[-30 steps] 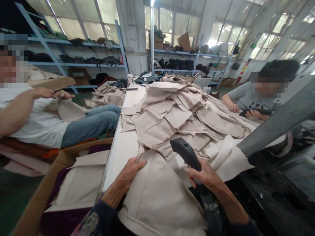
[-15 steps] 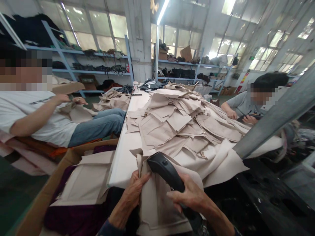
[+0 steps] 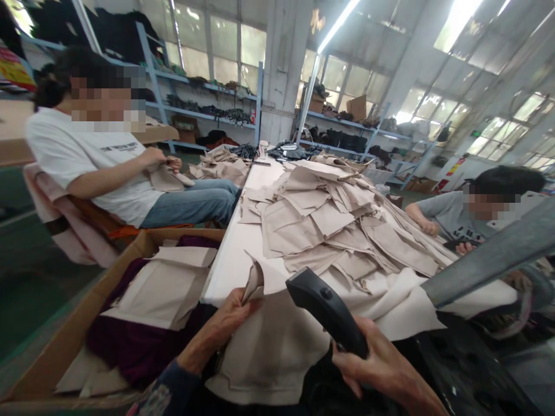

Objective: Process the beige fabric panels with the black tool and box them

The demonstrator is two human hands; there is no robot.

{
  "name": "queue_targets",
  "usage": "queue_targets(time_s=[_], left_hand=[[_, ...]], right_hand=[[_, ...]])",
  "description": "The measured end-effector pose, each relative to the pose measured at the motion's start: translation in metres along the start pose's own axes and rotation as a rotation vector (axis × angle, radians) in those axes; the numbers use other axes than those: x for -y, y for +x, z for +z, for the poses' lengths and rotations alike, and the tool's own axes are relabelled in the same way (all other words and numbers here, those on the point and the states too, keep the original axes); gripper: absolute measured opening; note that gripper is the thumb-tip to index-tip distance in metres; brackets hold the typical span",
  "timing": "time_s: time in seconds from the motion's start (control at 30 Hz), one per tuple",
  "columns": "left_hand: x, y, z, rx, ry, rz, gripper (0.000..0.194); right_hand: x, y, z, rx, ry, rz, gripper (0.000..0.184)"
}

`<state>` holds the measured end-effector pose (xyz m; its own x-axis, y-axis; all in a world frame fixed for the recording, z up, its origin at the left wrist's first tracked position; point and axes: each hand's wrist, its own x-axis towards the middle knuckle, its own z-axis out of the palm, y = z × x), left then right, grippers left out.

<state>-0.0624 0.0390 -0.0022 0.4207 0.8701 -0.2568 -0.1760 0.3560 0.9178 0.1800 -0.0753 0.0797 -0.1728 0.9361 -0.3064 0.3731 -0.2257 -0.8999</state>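
Note:
My left hand (image 3: 236,312) pinches the upper left edge of a beige fabric piece (image 3: 273,341), which hangs down in front of the table edge. A folded flap of the cloth stands up above the fingers. Closed around the handle of a black clipper-shaped hand tool (image 3: 327,309), my right hand (image 3: 368,361) is to the right of the cloth. The tool's blunt head points up and left, near the cloth's upper edge. Whether head and cloth touch I cannot tell.
A heap of beige fabric pieces (image 3: 321,214) covers much of the white table (image 3: 234,260). At left stands a cardboard box (image 3: 56,352) with purple and beige cloth. A metal post (image 3: 489,254) slants at right. One person (image 3: 99,167) sits left, another (image 3: 455,214) right.
The tool has moved right, away from my left hand. The cloth has swung left and spread out below my left hand. My view has turned slightly left.

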Motion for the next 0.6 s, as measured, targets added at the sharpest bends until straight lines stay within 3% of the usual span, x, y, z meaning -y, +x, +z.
queue_targets(time_s=[0.07,0.23,0.4,0.5,0.6], left_hand=[[-0.006,-0.003,-0.008,0.082,0.086,0.000,0.025],[-0.014,-0.010,-0.012,0.097,0.181,0.089,0.019],[-0.006,-0.012,-0.011,0.147,0.439,0.317,0.011],[0.002,-0.009,-0.017,0.090,0.632,0.459,0.013],[-0.004,-0.012,-0.028,0.050,0.681,0.400,0.020]], right_hand=[[-0.001,0.001,0.001,0.051,0.001,0.023,0.014],[0.005,0.008,0.018,0.142,-0.006,0.059,0.015],[0.023,0.022,0.034,0.172,-0.043,-0.014,0.015],[0.032,0.027,0.040,0.215,-0.043,-0.026,0.019],[0.035,0.023,0.036,0.213,-0.015,-0.032,0.018]])
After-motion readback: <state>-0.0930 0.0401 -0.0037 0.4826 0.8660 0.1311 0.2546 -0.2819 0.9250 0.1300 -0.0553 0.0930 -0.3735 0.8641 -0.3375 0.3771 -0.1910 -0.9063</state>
